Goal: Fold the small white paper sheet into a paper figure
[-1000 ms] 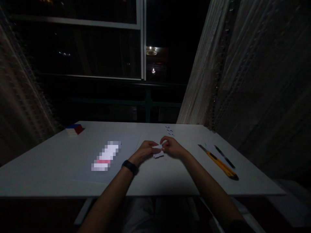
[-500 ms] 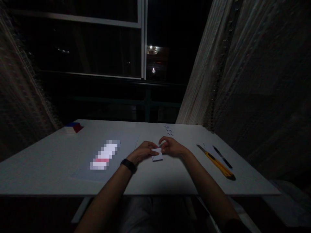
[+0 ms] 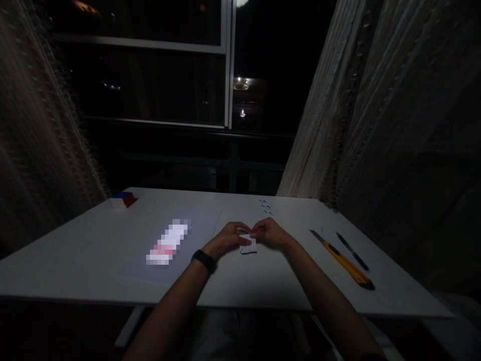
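My left hand [image 3: 227,239] pinches a small folded white paper piece [image 3: 248,247] over the white tabletop [image 3: 240,291], its far edge partly hidden; whether my right hand [image 3: 273,234], fingertips bunched there, grips it, I can't tell.

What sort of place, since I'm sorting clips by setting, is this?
Probably a room in a home, perhaps at night: a white table stands before a dark window, with long, lacy-looking curtains hanging at both sides.
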`<state>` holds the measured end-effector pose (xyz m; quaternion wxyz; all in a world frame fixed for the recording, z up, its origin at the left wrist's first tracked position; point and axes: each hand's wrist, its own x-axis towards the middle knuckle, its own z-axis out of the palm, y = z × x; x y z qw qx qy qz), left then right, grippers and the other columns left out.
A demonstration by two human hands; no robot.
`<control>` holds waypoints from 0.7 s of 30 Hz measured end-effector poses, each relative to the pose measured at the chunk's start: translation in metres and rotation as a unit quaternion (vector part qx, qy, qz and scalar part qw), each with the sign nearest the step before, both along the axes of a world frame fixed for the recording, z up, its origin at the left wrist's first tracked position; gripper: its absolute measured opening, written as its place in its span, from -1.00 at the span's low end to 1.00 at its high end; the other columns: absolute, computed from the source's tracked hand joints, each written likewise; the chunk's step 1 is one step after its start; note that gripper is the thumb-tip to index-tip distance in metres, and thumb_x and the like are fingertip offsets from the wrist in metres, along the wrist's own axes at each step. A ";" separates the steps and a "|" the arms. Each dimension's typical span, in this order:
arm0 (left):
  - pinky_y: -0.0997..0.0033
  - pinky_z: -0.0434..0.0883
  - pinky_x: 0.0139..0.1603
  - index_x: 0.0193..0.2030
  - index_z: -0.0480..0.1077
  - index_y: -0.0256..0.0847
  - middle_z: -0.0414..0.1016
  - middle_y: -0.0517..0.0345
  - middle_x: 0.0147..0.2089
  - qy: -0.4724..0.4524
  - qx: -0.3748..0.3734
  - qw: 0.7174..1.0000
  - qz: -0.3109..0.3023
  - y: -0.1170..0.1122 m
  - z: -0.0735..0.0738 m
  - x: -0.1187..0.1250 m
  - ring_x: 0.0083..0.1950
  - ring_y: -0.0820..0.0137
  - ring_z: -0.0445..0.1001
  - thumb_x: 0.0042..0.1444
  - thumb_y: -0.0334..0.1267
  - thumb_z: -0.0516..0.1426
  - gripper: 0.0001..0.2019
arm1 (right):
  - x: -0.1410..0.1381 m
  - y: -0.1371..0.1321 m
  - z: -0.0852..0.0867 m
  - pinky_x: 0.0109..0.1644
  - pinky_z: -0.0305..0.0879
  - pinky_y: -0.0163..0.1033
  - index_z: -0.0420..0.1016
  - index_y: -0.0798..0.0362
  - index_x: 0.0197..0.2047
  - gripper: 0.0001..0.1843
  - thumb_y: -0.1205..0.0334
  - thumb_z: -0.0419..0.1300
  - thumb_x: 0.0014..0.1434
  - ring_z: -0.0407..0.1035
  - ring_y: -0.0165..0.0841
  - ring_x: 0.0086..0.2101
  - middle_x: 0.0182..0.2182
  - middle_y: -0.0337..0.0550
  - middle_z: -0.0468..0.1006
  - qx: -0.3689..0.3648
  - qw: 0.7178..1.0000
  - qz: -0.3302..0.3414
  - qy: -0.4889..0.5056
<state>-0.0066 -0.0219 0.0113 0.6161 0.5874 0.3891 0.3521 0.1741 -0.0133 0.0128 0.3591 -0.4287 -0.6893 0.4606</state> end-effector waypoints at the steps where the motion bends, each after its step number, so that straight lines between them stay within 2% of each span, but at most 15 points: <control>1: 0.53 0.24 -0.54 -0.22 0.38 -0.34 0.43 0.17 -0.51 -0.019 -0.003 1.000 0.013 0.000 0.000 0.001 -0.57 0.52 0.35 -0.42 -0.40 0.34 -0.50 | -0.002 0.002 -0.002 -0.49 0.18 -0.32 0.49 0.19 -0.53 -0.73 0.14 0.33 -0.27 0.29 -0.45 -0.59 -0.64 -0.19 0.46 0.016 1.000 -0.019 0.002; 4: 0.46 0.35 -0.43 -0.18 0.34 -0.33 0.47 0.10 -0.45 -0.098 -0.019 0.993 0.063 0.001 0.000 0.004 -0.49 0.46 0.42 -0.43 -0.40 0.37 -0.45 | -0.010 0.007 -0.008 -0.47 0.22 -0.29 0.48 0.14 -0.52 -0.72 0.09 0.31 -0.25 0.32 -0.41 -0.56 -0.61 -0.17 0.48 0.076 0.986 -0.125 0.077; 7: 0.45 0.37 -0.38 -0.24 0.34 -0.35 0.48 0.06 -0.41 -0.143 -0.013 0.984 0.109 0.004 -0.001 0.005 -0.45 0.44 0.44 -0.42 -0.38 0.37 -0.49 | -0.017 0.012 -0.014 -0.48 0.24 -0.29 0.45 0.14 -0.50 -0.67 0.05 0.33 -0.26 0.31 -0.41 -0.59 -0.62 -0.18 0.47 0.057 0.966 -0.195 0.161; 11: 0.51 0.35 -0.42 -0.33 0.39 -0.39 0.48 0.05 -0.41 -0.152 0.001 0.979 0.136 0.007 -0.001 0.003 -0.46 0.48 0.42 -0.37 -0.31 0.36 -0.60 | -0.025 0.012 -0.019 -0.49 0.22 -0.30 0.43 0.13 -0.50 -0.63 0.00 0.34 -0.27 0.29 -0.44 -0.60 -0.64 -0.20 0.45 0.041 0.958 -0.203 0.198; 15: 0.51 0.35 -0.40 -0.38 0.40 -0.39 0.49 0.06 -0.41 -0.166 0.011 0.976 0.141 0.009 -0.003 0.000 -0.43 0.47 0.44 -0.35 -0.28 0.35 -0.65 | -0.027 0.010 -0.020 -0.48 0.23 -0.29 0.41 0.13 -0.55 -0.60 -0.07 0.31 -0.24 0.32 -0.41 -0.59 -0.62 -0.14 0.49 0.042 0.970 -0.182 0.158; 18: 0.47 0.38 -0.34 -0.35 0.39 -0.36 0.50 0.04 -0.38 -0.184 0.010 0.973 0.142 0.009 -0.004 0.000 -0.40 0.44 0.46 -0.38 -0.30 0.36 -0.61 | -0.027 0.009 -0.020 -0.47 0.25 -0.28 0.40 0.11 -0.58 -0.58 -0.11 0.29 -0.23 0.34 -0.38 -0.58 -0.62 -0.12 0.50 0.073 0.973 -0.184 0.121; 21: 0.44 0.39 -0.32 -0.30 0.38 -0.35 0.50 0.04 -0.36 -0.192 0.009 0.971 0.142 0.009 -0.003 0.001 -0.38 0.42 0.47 -0.35 -0.29 0.35 -0.59 | -0.029 0.008 -0.022 -0.46 0.26 -0.27 0.40 0.11 -0.57 -0.60 -0.11 0.26 -0.18 0.34 -0.36 -0.57 -0.61 -0.11 0.50 0.108 0.965 -0.217 0.100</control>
